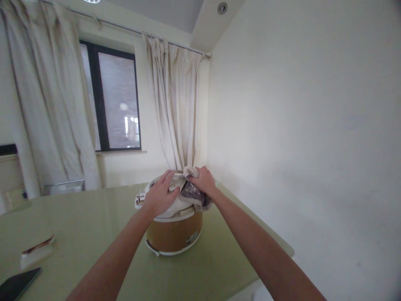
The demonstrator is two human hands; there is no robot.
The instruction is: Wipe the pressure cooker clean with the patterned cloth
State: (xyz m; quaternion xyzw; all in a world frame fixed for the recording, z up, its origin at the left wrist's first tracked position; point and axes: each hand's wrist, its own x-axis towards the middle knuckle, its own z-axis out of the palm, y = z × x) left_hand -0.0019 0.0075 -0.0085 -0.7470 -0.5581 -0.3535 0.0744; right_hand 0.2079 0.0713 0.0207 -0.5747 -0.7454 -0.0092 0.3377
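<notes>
1. The right hand (203,182) grasps a bunched cloth (194,196), fingers closed around its upper part while the dark patterned part hangs over the right side of the lid.
2. The left hand (161,195) lies palm down on the lid, fingers spread and clenched on nothing; it seems to steady the pot.
3. Under both hands is the rice cooker (173,234), upright on the table, white on top with a tan body. Its lid looks shut.
4. For good cloth work here, I would keep the left palm's weight straight down, so that the cooker does not slide, and fold the loose cloth into a flat pad for even contact along the seams.
5. Light pressure would suit the lid's buttons and catch.
6. Around it spreads the green table (103,234); its right edge runs near the wall (297,125), so sideways pushes should be short.
7. Well apart, at the left, lie a dark flat object (19,283) and a small pale box (36,255), both out of the way.
</notes>
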